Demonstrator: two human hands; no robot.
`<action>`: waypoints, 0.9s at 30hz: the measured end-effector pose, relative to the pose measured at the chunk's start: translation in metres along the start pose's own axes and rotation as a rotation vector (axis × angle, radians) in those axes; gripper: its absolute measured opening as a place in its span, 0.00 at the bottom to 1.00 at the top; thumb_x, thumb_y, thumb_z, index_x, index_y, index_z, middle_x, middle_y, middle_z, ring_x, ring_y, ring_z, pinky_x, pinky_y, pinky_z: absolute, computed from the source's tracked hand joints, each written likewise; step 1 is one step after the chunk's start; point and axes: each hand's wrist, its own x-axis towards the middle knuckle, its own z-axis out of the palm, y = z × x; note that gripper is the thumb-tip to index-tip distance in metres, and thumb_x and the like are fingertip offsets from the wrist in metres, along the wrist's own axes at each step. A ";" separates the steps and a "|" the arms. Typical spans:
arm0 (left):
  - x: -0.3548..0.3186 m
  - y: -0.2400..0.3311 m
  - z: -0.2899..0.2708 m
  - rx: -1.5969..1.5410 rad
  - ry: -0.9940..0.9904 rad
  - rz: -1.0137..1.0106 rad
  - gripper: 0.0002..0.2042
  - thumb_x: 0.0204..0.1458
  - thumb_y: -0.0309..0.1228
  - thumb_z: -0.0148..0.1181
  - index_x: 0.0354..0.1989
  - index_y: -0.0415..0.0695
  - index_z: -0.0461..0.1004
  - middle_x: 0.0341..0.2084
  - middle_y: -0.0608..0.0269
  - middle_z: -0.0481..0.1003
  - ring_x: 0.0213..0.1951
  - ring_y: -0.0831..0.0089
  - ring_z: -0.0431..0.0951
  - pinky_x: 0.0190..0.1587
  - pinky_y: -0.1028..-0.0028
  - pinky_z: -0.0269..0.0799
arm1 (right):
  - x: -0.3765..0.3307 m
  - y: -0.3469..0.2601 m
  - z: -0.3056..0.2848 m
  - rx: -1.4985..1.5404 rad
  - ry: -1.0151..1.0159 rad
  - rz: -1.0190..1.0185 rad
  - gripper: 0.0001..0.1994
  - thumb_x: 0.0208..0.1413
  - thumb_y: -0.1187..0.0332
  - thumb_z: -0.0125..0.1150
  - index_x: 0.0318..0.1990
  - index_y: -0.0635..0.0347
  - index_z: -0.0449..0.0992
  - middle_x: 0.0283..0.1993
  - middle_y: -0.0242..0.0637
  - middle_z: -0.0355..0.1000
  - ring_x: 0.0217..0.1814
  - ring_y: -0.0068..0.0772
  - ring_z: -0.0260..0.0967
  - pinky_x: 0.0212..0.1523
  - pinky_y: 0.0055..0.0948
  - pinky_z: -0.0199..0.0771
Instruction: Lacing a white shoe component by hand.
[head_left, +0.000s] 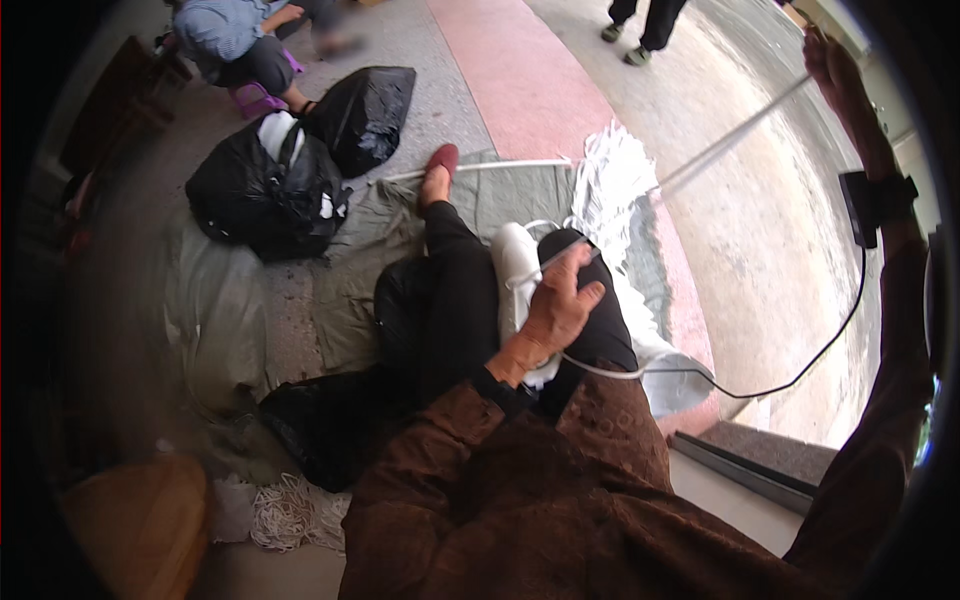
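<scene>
Head view: a thin white flexible cord (735, 130) stretches diagonally from the person's raised right hand (835, 68) at upper right down to the bare left hand (560, 310) over the right knee. The right hand's fingers are clamped on the cord's upper end; the cord crosses at the left fingertips, though whether these pinch it I cannot tell. A white cylindrical bundle (513, 255) lies between the black-clad thighs, just beside the left hand, and a loose heap of white strips (612, 180) lies beyond the right knee.
</scene>
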 end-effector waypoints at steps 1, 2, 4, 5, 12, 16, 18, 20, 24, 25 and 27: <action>0.008 -0.002 0.023 -0.179 -0.138 0.000 0.22 0.56 0.27 0.60 0.58 0.33 0.66 0.51 0.47 0.74 0.50 0.60 0.77 0.55 0.66 0.71 | -0.019 -0.018 -0.045 0.119 0.493 0.166 0.16 0.69 0.53 0.48 0.50 0.55 0.71 0.37 0.20 0.66 0.35 0.13 0.58 0.38 0.18 0.63; 0.019 0.005 0.053 -0.319 -0.200 0.077 0.21 0.57 0.28 0.60 0.58 0.34 0.67 0.45 0.50 0.76 0.44 0.65 0.78 0.50 0.69 0.73 | -0.058 -0.092 -0.125 -0.096 0.318 0.282 0.17 0.69 0.52 0.47 0.49 0.56 0.71 0.34 0.20 0.64 0.31 0.11 0.56 0.30 0.15 0.58; 0.017 -0.005 0.057 -0.405 -0.139 0.095 0.17 0.58 0.29 0.58 0.54 0.36 0.69 0.40 0.54 0.76 0.40 0.68 0.78 0.45 0.71 0.73 | -0.041 -0.101 -0.094 -0.163 0.381 0.080 0.18 0.69 0.51 0.48 0.47 0.57 0.71 0.34 0.22 0.65 0.28 0.11 0.55 0.25 0.13 0.54; 0.019 0.005 0.055 -0.345 -0.184 0.151 0.16 0.59 0.30 0.58 0.53 0.37 0.69 0.38 0.55 0.76 0.39 0.69 0.77 0.44 0.71 0.73 | -0.036 -0.115 -0.104 -0.029 0.305 0.111 0.17 0.68 0.53 0.49 0.49 0.58 0.71 0.37 0.25 0.66 0.33 0.16 0.58 0.32 0.18 0.57; 0.005 -0.019 0.004 -0.626 -0.317 0.004 0.11 0.65 0.32 0.51 0.31 0.40 0.71 0.18 0.73 0.66 0.20 0.84 0.62 0.24 0.78 0.58 | -0.072 -0.105 -0.052 -0.102 0.229 0.232 0.19 0.64 0.51 0.56 0.46 0.59 0.69 0.37 0.27 0.65 0.34 0.18 0.59 0.35 0.19 0.62; -0.033 -0.048 -0.112 -1.334 0.080 -0.151 0.15 0.65 0.37 0.51 0.25 0.45 0.66 0.15 0.74 0.56 0.17 0.80 0.55 0.25 0.75 0.55 | -0.200 -0.055 -0.080 -0.141 0.565 0.264 0.13 0.66 0.56 0.53 0.39 0.57 0.71 0.27 0.22 0.65 0.24 0.12 0.58 0.23 0.14 0.56; -0.067 -0.073 -0.183 -1.417 0.412 -0.278 0.14 0.67 0.37 0.47 0.28 0.46 0.66 0.14 0.75 0.53 0.18 0.81 0.54 0.24 0.76 0.53 | -0.240 -0.036 -0.029 -0.532 0.766 0.677 0.09 0.64 0.62 0.53 0.36 0.56 0.73 0.23 0.22 0.63 0.21 0.13 0.57 0.22 0.17 0.55; -0.126 -0.135 -0.245 -1.428 0.695 -0.292 0.13 0.67 0.37 0.46 0.29 0.48 0.65 0.13 0.76 0.52 0.16 0.81 0.52 0.21 0.76 0.51 | -0.257 -0.019 0.071 -0.727 0.656 0.774 0.07 0.59 0.68 0.55 0.31 0.60 0.74 0.20 0.26 0.66 0.20 0.17 0.58 0.21 0.22 0.55; -0.207 -0.196 -0.282 -1.016 0.926 -0.478 0.11 0.64 0.33 0.49 0.28 0.47 0.67 0.13 0.77 0.52 0.14 0.83 0.52 0.18 0.78 0.50 | -0.308 0.026 0.227 -0.534 0.302 0.831 0.05 0.59 0.75 0.57 0.30 0.65 0.72 0.21 0.28 0.66 0.23 0.17 0.60 0.24 0.24 0.60; -0.195 -0.191 -0.263 -0.641 0.960 -0.649 0.09 0.63 0.31 0.49 0.29 0.44 0.69 0.14 0.77 0.55 0.16 0.84 0.53 0.20 0.79 0.50 | -0.306 0.024 0.261 -0.587 0.235 0.719 0.05 0.60 0.75 0.57 0.32 0.66 0.72 0.22 0.28 0.66 0.25 0.16 0.59 0.25 0.23 0.59; -0.207 -0.212 -0.251 0.025 0.971 -0.565 0.09 0.58 0.28 0.48 0.32 0.39 0.76 0.18 0.79 0.61 0.20 0.86 0.56 0.23 0.80 0.51 | -0.267 0.018 0.322 -0.502 0.066 0.659 0.04 0.62 0.74 0.57 0.37 0.66 0.73 0.20 0.31 0.65 0.23 0.18 0.58 0.23 0.28 0.59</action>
